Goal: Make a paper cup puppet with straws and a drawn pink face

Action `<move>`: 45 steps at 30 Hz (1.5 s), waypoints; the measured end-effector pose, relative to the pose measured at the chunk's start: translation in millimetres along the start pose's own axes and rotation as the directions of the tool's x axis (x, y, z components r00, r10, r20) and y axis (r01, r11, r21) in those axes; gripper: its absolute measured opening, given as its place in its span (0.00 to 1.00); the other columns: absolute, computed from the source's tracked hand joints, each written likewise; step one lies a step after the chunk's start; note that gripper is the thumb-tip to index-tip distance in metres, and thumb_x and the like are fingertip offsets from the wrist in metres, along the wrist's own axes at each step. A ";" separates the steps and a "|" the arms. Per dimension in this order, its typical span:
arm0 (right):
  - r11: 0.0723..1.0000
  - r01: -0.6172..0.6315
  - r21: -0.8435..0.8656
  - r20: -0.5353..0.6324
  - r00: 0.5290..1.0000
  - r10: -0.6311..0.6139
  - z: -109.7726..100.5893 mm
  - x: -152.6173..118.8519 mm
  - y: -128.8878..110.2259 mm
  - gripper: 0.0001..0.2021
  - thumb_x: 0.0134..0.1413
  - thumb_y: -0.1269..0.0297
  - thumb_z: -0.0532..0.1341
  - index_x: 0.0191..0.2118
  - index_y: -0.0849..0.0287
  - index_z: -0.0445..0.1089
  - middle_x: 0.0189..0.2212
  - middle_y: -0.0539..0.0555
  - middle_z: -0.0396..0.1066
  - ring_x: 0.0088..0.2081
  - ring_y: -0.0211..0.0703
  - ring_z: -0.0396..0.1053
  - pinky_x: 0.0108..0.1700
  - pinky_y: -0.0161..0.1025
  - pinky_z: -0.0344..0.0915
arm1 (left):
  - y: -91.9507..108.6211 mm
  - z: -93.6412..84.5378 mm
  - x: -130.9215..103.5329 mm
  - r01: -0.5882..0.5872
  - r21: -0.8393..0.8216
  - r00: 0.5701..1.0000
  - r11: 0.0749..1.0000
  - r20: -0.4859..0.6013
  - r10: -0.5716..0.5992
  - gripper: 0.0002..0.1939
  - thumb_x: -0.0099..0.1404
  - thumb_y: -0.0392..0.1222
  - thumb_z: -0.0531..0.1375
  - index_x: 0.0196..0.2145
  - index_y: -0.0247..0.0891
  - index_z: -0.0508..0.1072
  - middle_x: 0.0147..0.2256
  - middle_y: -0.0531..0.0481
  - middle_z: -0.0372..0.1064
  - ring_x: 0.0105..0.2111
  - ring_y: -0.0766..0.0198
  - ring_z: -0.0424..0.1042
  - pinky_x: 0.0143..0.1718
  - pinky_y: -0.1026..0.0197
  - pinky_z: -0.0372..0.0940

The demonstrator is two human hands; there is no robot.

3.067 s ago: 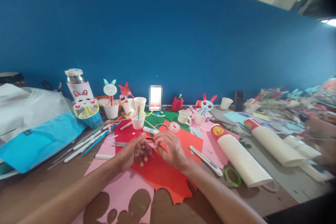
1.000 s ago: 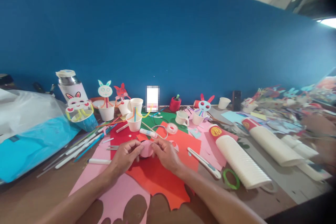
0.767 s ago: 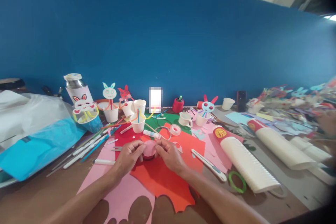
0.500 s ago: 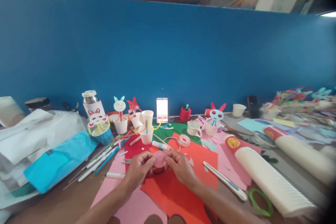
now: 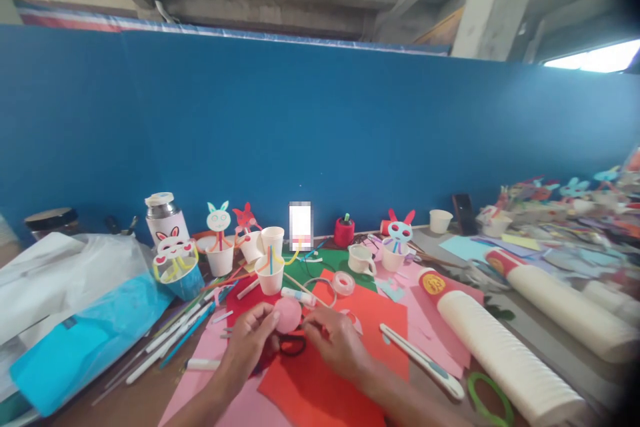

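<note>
A round pink paper disc (image 5: 287,315) is pinched at its left edge by my left hand (image 5: 251,335). Just right of the disc, my right hand (image 5: 336,340) has its fingers curled together; whether something small is between them is hidden. Below the disc lies a dark scissor handle (image 5: 293,345), partly behind my left hand. Both hands are above a red-orange paper sheet (image 5: 320,383) that overlaps pink paper. A white marker (image 5: 299,296) and a tape roll (image 5: 343,283) lie beyond the hands.
Paper cups (image 5: 269,275) with paper animal figures stand along the back. On the right are a white cutter (image 5: 421,361), a green tape ring (image 5: 490,399) and a long stack of cups (image 5: 505,353). Plastic-wrapped blue material (image 5: 90,340) and several pens lie left.
My right hand has come off the pink disc and moved slightly right, while my left hand keeps hold of it. The camera view has tilted up and shifted right.
</note>
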State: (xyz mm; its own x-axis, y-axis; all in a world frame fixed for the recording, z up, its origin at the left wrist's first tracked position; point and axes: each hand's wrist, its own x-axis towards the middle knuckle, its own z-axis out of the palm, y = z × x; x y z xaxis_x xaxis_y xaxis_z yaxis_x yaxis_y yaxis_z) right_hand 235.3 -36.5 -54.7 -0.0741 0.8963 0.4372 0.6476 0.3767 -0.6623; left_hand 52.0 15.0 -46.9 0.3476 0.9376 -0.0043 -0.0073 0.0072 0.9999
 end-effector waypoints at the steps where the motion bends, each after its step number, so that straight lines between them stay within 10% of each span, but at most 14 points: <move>1: 0.994 0.080 -0.080 0.012 0.997 -0.079 0.5 -0.2 0.5 0.10 0.61 0.65 0.54 0.31 0.57 0.72 0.29 0.51 0.72 0.32 0.39 0.67 0.34 0.34 0.58 | 1.2 -2.0 0.7 -0.002 -0.012 1.000 1.000 -0.015 0.002 0.20 0.55 0.58 0.61 0.25 0.37 0.66 0.13 0.57 0.62 0.13 0.71 0.56 0.17 0.69 0.51; 7: 0.890 0.329 -0.317 0.131 0.944 -0.303 6.6 -3.5 -1.2 0.07 0.60 0.62 0.58 0.40 0.51 0.73 0.38 0.50 0.74 0.42 0.44 0.67 0.45 0.41 0.59 | 7.2 -13.2 6.8 -0.038 0.007 0.989 0.999 -0.145 0.039 0.19 0.54 0.57 0.62 0.25 0.37 0.67 0.13 0.58 0.61 0.14 0.72 0.56 0.17 0.69 0.49; 35: 0.869 0.229 -0.438 0.102 0.973 -0.205 15.1 -10.0 1.5 0.11 0.51 0.53 0.64 0.37 0.53 0.70 0.33 0.51 0.74 0.39 0.48 0.66 0.45 0.46 0.56 | 2.5 -13.3 11.4 -0.090 0.099 0.984 0.991 -0.143 0.104 0.21 0.51 0.50 0.62 0.40 0.35 0.72 0.20 0.54 0.68 0.15 0.68 0.61 0.17 0.66 0.53; 45: 0.906 0.232 -0.353 0.293 0.948 -0.128 -32.0 4.6 -4.3 0.17 0.49 0.57 0.64 0.47 0.49 0.71 0.41 0.52 0.74 0.44 0.49 0.66 0.52 0.47 0.54 | 18.8 -6.2 1.3 -0.098 0.155 0.989 0.983 -0.096 0.114 0.21 0.51 0.49 0.59 0.40 0.35 0.71 0.24 0.51 0.69 0.19 0.64 0.64 0.22 0.62 0.58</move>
State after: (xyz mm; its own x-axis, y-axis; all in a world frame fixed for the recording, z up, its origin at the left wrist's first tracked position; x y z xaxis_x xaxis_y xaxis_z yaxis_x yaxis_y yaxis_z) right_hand 256.4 -41.5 -30.3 -0.3753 0.8697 0.3206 0.8379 0.4662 -0.2840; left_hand 46.5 18.5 -28.2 0.2531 0.9613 0.1087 0.1045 -0.1389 0.9848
